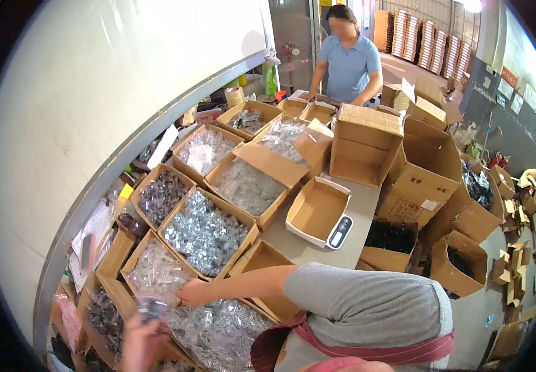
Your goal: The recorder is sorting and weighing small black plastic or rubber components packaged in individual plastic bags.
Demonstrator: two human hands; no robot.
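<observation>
My left hand (139, 342), smeared by motion, is at the lower left. It grips a small clear plastic bag (150, 306) with dark pieces inside. Close by on its right, my right hand (192, 292) has its fingers curled in; whether anything is pinched in them is hidden. Both hands are over open cardboard boxes. Beneath them, a box of clear plastic parts (221, 332) lies partly under my right forearm. Beyond my right hand is a box of flat clear bags (156, 268). Left of the hands stands a box of dark parts (104, 313).
Farther off are boxes of silvery parts (204, 232), dark parts (162, 197) and clear pieces (246, 186). An empty carton (317, 208) sits on a small scale (340, 232). Large cartons (418, 170) stand at the right. Across the table, a person in a blue shirt (349, 65) works.
</observation>
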